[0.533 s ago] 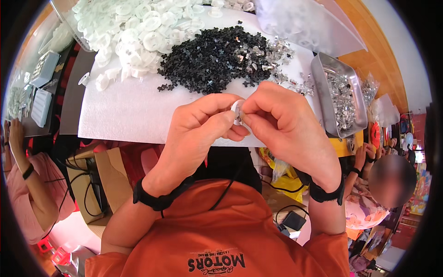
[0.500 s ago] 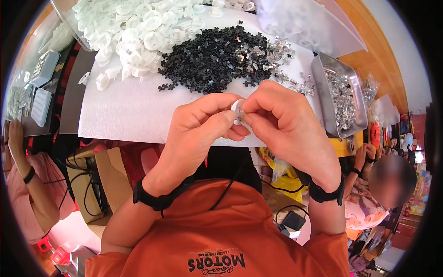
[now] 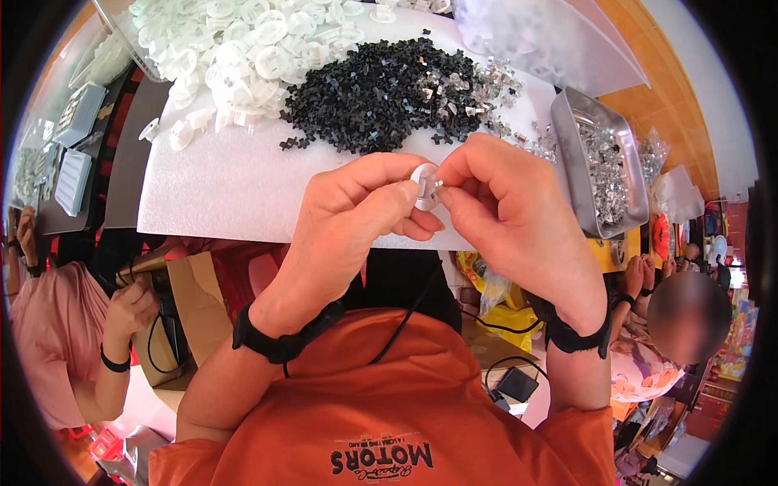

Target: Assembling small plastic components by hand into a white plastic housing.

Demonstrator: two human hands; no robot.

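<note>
Two bare hands meet over the near part of a white foam sheet (image 3: 211, 198), both occupied. Left hand (image 3: 344, 206): thumb and index finger pinch a white round piece (image 3: 426, 194), tilted on edge, its slotted face partly visible; the other fingers curl beneath it. Right hand (image 3: 510, 211): thumb and forefinger press together on a small shiny piece (image 3: 439, 185) at the right rim of the round piece (mostly hidden by the fingertips, so I cannot tell whether it is seated or merely alongside).

Position of the round piece: between the two hands, near the front edge of the sheet and just nearer the wearer than the pile of black parts (image 3: 356, 97). That pile is of small, cross-like pieces; its right side runs into scattered metal clips (image 3: 496, 85). Upper left of it, a heap of white plastic pieces (image 3: 243, 49) touches its margin; one loose white piece (image 3: 149, 130) lies off to the far left.

Right of the sheet: a metal tray (image 3: 572, 162), rounded corners, holding more shiny clips (image 3: 604, 174). Behind the tray, a translucent plastic bin (image 3: 559, 40).

Both wrists carry black bands (image 3: 271, 344). Wearer's shirt (image 3: 381, 413): orange. At left, a co-worker in pink (image 3: 57, 332) sits with one hand (image 3: 132, 306) raised beside a cardboard box (image 3: 198, 296).
</note>
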